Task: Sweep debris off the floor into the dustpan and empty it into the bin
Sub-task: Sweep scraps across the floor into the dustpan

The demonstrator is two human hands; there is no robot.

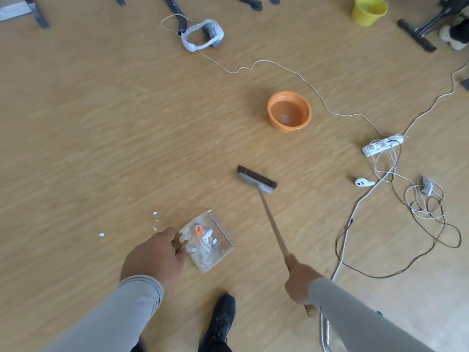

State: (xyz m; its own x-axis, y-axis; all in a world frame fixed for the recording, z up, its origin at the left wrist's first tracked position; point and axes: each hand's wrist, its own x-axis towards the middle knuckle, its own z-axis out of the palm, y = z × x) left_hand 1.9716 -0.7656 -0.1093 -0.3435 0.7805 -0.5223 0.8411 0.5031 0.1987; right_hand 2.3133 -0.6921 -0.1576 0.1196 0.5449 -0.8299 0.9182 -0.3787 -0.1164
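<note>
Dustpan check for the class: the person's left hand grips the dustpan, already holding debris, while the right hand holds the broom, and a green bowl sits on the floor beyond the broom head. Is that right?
Not quite. The head view shows the bowl is orange, not green. The rest stands: left hand grips the dustpan holding debris; right hand holds the broom.

Bright, even light — soft blur, edges bowed.

Scraps (204, 237) lie in the dustpan (228, 240) on the floor (101, 123); broom head (256, 179) beyond it to the right, bowl (289, 112) farther back.
</note>
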